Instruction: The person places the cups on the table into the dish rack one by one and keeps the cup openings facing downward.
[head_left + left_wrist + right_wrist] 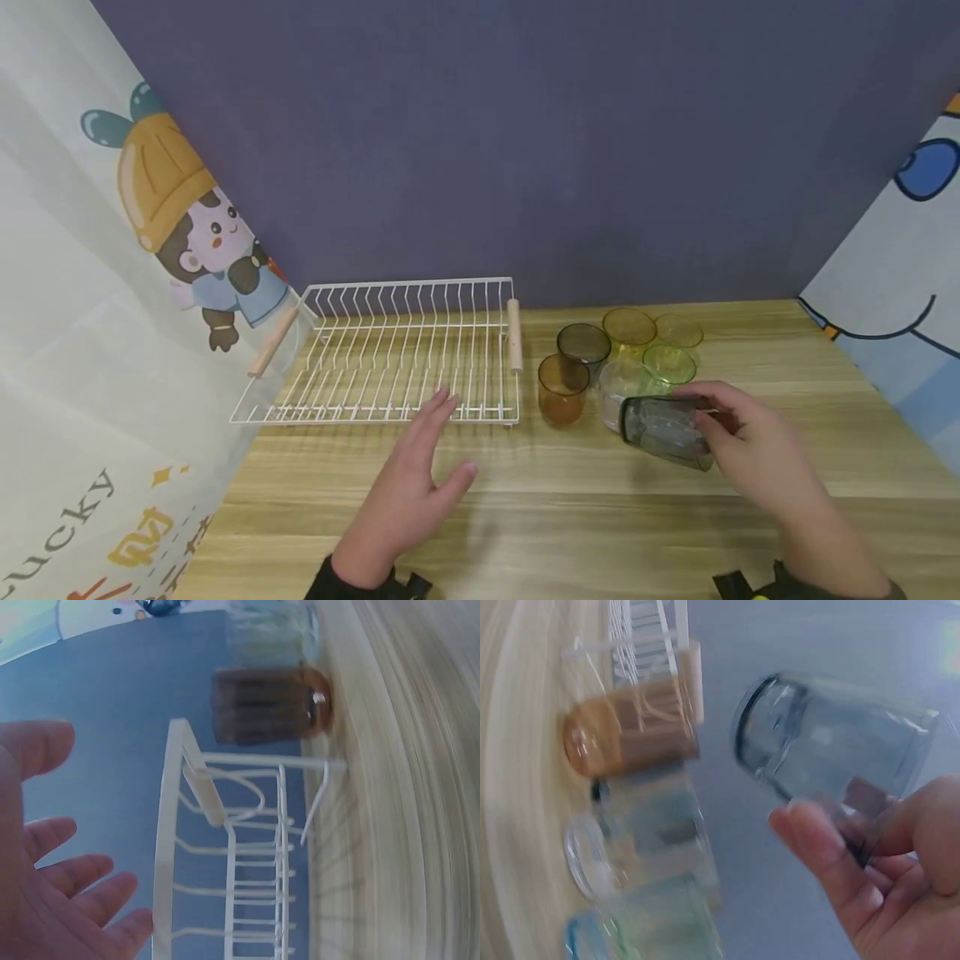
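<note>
My right hand [757, 450] pinches a grey drinking glass [663, 429] by one end, thumb and fingers on its wall. The glass is tipped onto its side above the table, its other end pointing left. In the right wrist view the same grey glass [832, 739] shows see-through, with nothing visible in it. My left hand [408, 492], fingers extended and thumb apart, holds nothing. It hovers by the front edge of a white wire dish rack [405, 408]. Seen from the left wrist, the rack's rim [161, 862] lies right beside the fingertips.
Right of the rack stands a cluster of glasses: amber [562, 404], dark [583, 337], yellow [628, 325], pale yellow [681, 332], green [670, 367] and clear [611, 404]. Wooden handles [514, 333] flank the rack. A dark wall [525, 167] closes off the table's back.
</note>
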Demonstrator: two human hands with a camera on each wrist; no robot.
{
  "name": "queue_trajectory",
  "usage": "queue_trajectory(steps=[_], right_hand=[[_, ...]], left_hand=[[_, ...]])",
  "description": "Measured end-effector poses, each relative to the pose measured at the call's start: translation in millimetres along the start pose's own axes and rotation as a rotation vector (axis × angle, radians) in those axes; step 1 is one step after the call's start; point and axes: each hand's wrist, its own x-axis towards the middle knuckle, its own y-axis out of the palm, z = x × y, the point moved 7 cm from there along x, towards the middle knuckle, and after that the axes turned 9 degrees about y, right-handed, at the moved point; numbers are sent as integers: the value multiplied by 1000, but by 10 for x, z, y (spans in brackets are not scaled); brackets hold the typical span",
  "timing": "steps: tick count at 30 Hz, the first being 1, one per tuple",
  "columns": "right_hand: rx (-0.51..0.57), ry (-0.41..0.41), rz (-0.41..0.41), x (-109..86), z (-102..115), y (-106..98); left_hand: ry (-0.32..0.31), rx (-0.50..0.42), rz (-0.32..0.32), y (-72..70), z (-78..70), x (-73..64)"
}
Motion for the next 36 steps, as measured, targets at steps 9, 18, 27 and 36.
queue_trajectory(steps=[9, 18, 27, 36], right_hand=[[163, -108, 6, -64, 234, 196], [277, -141, 1, -200, 474, 305], [341, -165, 62, -238, 579, 437], [361, -183, 66, -223, 694, 523]], left_hand=[[18, -253, -4, 15, -66, 48], [86, -399, -16, 117, -247, 142], [97, -472, 33, 293, -497, 262], [311, -589, -77, 270, -680, 371]])
